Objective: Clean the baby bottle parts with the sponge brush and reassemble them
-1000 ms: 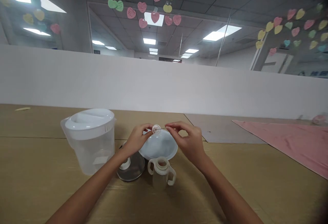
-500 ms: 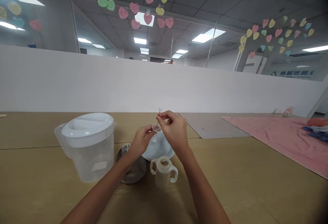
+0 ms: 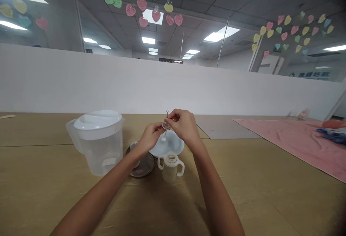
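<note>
My left hand (image 3: 149,138) pinches a small round clear plastic part (image 3: 165,125) above the table. My right hand (image 3: 182,126) grips a thin wire brush (image 3: 167,115) pushed upright through that part; its loop end sticks up and its white tip hangs below. Under the hands a white bowl (image 3: 173,145) rests on the table. In front of the bowl stands a small open two-handled baby bottle (image 3: 171,165). To its left a metal dish (image 3: 142,165) holds a small white piece.
A clear plastic pitcher (image 3: 99,142) with a white lid stands at the left on the wooden table (image 3: 270,192). A pink cloth (image 3: 292,142) lies at the right with a grey mat (image 3: 224,128) beside it. A white partition (image 3: 108,81) runs behind the table.
The wire brush went from lying sideways to standing upright through the small part. Both hands drew closer together and rose slightly; the view shifted a little.
</note>
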Demonstrator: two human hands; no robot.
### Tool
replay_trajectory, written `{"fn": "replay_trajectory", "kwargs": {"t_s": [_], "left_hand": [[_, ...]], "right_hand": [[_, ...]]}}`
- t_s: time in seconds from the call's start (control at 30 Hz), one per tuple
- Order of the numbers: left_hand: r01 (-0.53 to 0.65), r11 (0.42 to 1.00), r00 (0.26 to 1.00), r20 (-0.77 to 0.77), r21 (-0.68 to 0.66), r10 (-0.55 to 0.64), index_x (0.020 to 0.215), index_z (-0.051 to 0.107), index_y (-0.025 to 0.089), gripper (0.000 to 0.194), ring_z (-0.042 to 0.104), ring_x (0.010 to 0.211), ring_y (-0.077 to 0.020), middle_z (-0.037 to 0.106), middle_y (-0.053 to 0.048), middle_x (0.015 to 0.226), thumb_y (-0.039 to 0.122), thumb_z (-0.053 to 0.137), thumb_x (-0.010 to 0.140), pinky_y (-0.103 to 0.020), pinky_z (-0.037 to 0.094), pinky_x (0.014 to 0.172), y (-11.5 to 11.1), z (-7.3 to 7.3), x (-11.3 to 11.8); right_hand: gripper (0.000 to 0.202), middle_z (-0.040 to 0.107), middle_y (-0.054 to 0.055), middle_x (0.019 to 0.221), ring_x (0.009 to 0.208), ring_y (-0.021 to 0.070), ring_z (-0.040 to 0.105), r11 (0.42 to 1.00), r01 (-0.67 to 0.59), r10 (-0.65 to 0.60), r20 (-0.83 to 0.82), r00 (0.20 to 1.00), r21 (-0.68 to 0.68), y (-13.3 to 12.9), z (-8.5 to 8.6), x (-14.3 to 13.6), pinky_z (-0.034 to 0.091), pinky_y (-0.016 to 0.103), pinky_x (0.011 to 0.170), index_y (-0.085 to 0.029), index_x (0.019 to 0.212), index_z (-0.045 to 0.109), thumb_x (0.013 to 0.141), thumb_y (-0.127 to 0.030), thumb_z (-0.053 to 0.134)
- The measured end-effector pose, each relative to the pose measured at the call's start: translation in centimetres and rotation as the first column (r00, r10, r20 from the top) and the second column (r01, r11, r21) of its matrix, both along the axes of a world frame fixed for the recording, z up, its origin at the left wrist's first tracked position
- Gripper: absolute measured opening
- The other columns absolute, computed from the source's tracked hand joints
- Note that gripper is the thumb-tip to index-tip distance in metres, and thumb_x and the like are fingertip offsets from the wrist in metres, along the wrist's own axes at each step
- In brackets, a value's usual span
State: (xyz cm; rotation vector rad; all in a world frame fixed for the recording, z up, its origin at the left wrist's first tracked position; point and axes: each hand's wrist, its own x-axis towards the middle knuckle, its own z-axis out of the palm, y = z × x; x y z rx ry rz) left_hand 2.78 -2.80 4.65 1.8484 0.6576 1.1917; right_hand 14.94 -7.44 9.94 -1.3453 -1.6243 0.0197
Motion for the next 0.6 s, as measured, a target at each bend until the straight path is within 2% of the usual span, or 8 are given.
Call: {"fn": "replay_trajectory", "kwargs": {"t_s": [0.17, 0.4, 0.47, 0.6], "left_hand": [[-0.055, 0.997, 0.998, -0.040, 0.048, 0.057, 0.080, 0.065, 0.010, 0.029, 0.051, 0.063, -0.0147, 0.060, -0.002, 0.067, 0.034, 0.050, 0.077, -0.022, 0.039, 0.055, 0.80, -0.16, -0.16], [-0.052, 0.998, 0.997, -0.059, 0.043, 0.055, 0.079, 0.064, 0.011, 0.027, 0.054, 0.069, -0.0166, 0.062, -0.002, 0.070, 0.034, 0.051, 0.076, -0.024, 0.041, 0.061, 0.55, -0.34, -0.20], [-0.067, 0.996, 0.995, -0.068, 0.055, 0.071, 0.079, 0.064, 0.011, 0.027, 0.055, 0.071, -0.0173, 0.062, -0.001, 0.069, 0.034, 0.050, 0.077, -0.025, 0.041, 0.063, 0.73, -0.35, -0.35], [-0.092, 0.991, 0.990, -0.100, 0.101, 0.102, 0.082, 0.064, 0.011, 0.025, 0.056, 0.076, -0.0186, 0.063, -0.003, 0.074, 0.032, 0.051, 0.077, -0.026, 0.042, 0.067, 1.12, -0.33, -0.62]], "right_hand": [[0.003, 0.067, 0.002, 0.075, 0.071, 0.0171, 0.060, 0.998, 0.046, -0.047, 0.045, 0.998, 0.031, 0.45, -0.24, 0.14, 0.045, 0.028, 0.067, -0.020, 0.060, 0.063, 0.063, -0.021, 0.063], [0.005, 0.066, 0.002, 0.064, 0.064, 0.0155, 0.058, 0.996, 0.053, -0.039, 0.164, 0.986, -0.078, 0.95, -0.55, 0.05, 0.041, 0.025, 0.058, -0.019, 0.059, 0.064, 0.063, -0.021, 0.063], [0.008, 0.066, 0.002, 0.063, 0.062, 0.0148, 0.058, 0.993, 0.038, -0.019, 0.172, 0.985, -0.109, 1.01, -0.60, 0.24, 0.040, 0.024, 0.056, -0.019, 0.058, 0.063, 0.064, -0.025, 0.064], [0.009, 0.066, 0.001, 0.066, 0.063, 0.0134, 0.058, 0.989, -0.070, 0.090, 0.159, 0.983, -0.129, 0.93, -0.56, 0.63, 0.041, 0.024, 0.058, -0.019, 0.064, 0.064, 0.068, -0.027, 0.062]]}}
